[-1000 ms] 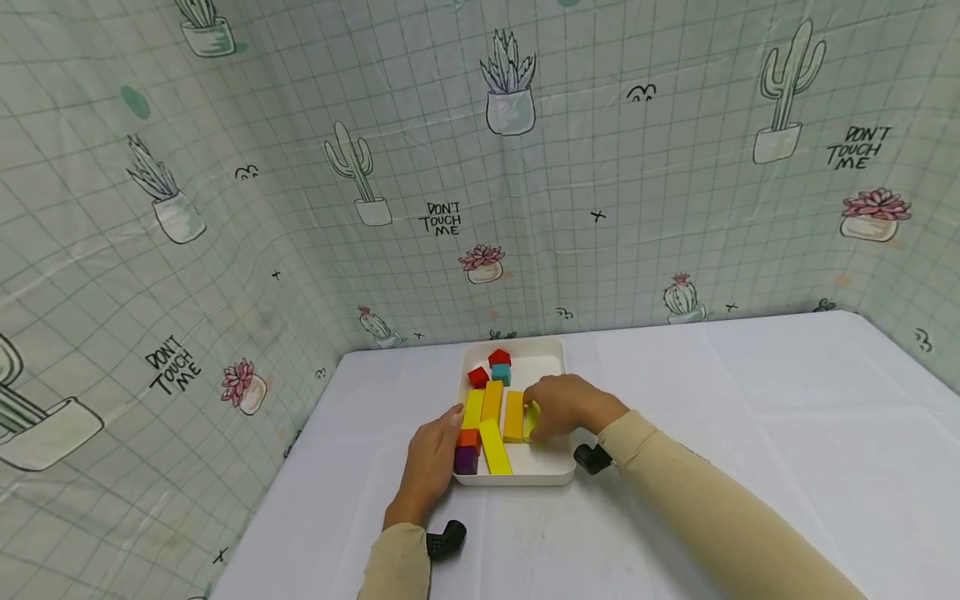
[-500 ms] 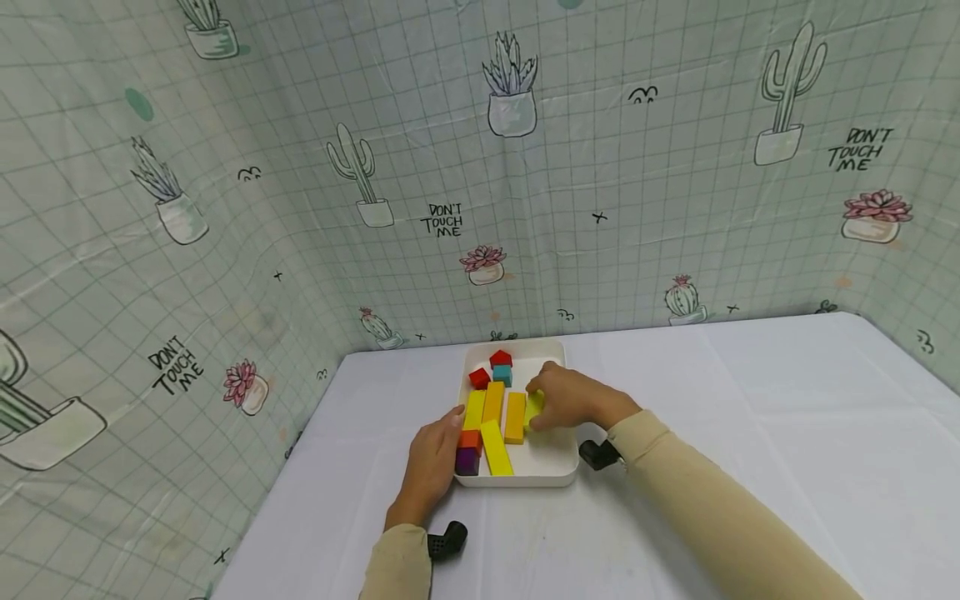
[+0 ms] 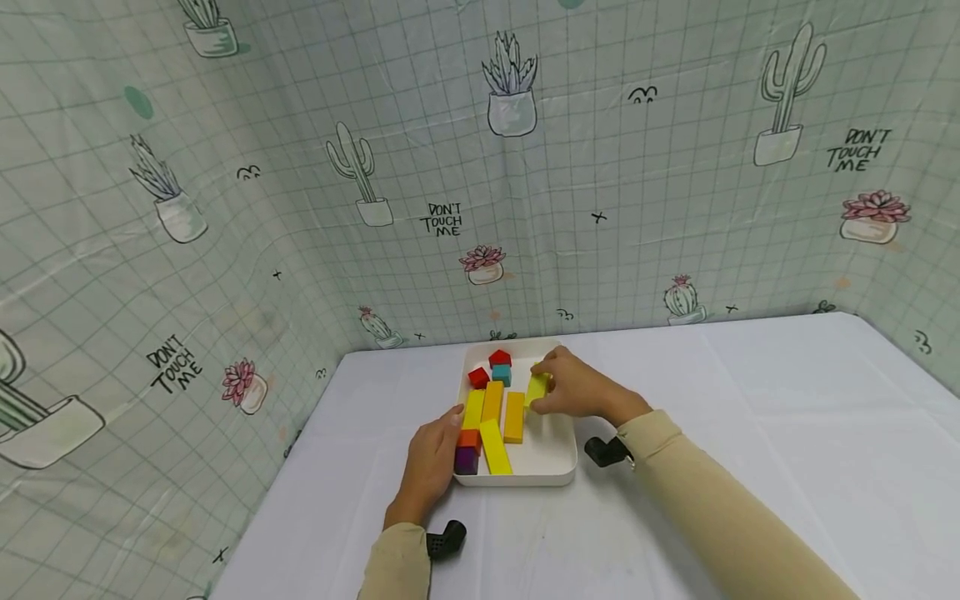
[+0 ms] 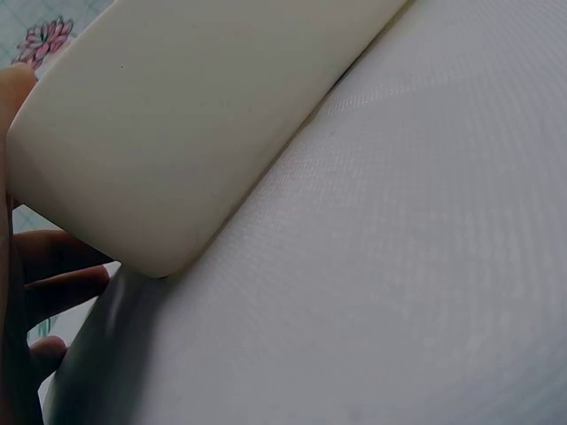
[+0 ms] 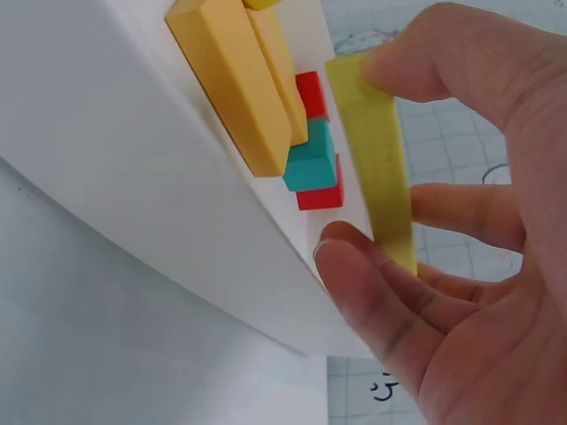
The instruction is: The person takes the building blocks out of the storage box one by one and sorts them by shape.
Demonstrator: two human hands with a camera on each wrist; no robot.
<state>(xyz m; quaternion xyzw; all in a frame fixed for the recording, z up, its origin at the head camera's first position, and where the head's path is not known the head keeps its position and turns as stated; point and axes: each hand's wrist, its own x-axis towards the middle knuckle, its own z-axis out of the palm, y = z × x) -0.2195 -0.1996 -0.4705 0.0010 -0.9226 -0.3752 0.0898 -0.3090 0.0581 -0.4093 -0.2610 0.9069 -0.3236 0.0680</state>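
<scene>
My left hand (image 3: 432, 457) holds the left side of a white shallow tray (image 3: 543, 480), its thumb at the rim; in the left wrist view its fingers (image 4: 66, 257) lie along the outer wall. Over the tray's right part, my right hand (image 3: 577, 385) pinches a lime-yellow rectangular block (image 5: 376, 159) between thumb and fingers, tilted and apart from the other blocks. To its left lies an orange-yellow block (image 3: 513, 417). More long blocks, one orange-yellow (image 3: 492, 402) and two yellow, lie farther left in the tray.
At the tray's back left are two red blocks (image 3: 500, 358) and a teal block (image 3: 502, 376). An orange block (image 3: 468, 439) and a purple block (image 3: 466, 461) sit in the front left corner. White cloth (image 3: 712, 433) covers the table; a patterned curtain (image 3: 570, 183) hangs behind.
The right hand has moved toward the back of the tray, bringing the lime-yellow block along and away from beside the orange-yellow one. My left hand has stayed at the tray.
</scene>
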